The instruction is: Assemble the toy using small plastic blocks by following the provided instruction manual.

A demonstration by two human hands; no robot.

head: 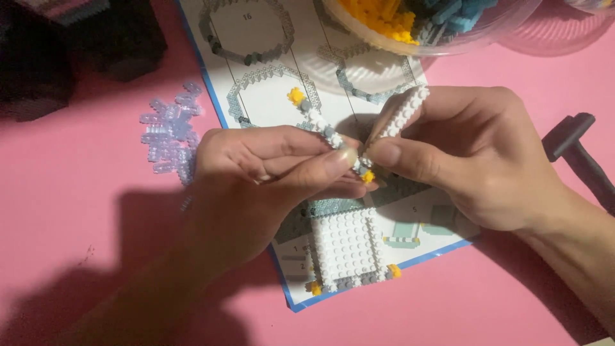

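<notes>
Here, two bare hands meet above a pink table [77, 211], seen from above. The left hand [256, 179] comes in from the lower left, palm turned inward, its fingers curled and its thumb and forefinger pinched on a thin strip of tiny building blocks [317, 122]. That strip is white and grey with a yellow block at its far end, and it slants up and away from the fingertips. The right hand [474, 154] comes in from the right, wrist low, fingers bent, its thumb and forefinger closed on a second strip of white blocks [403, 112] that tilts up to the right. The two strips meet in a V between the thumbs, where a small yellow block shows.

Beneath the hands lies an instruction sheet [269, 96] with a blue edge. A square white block plate [346, 247] rests on its lower part. A heap of clear pale-blue blocks [170, 131] sits left of the sheet. A clear tub [410, 45] of yellow and blue blocks stands at the top, and a black tool [580, 154] lies at the right.
</notes>
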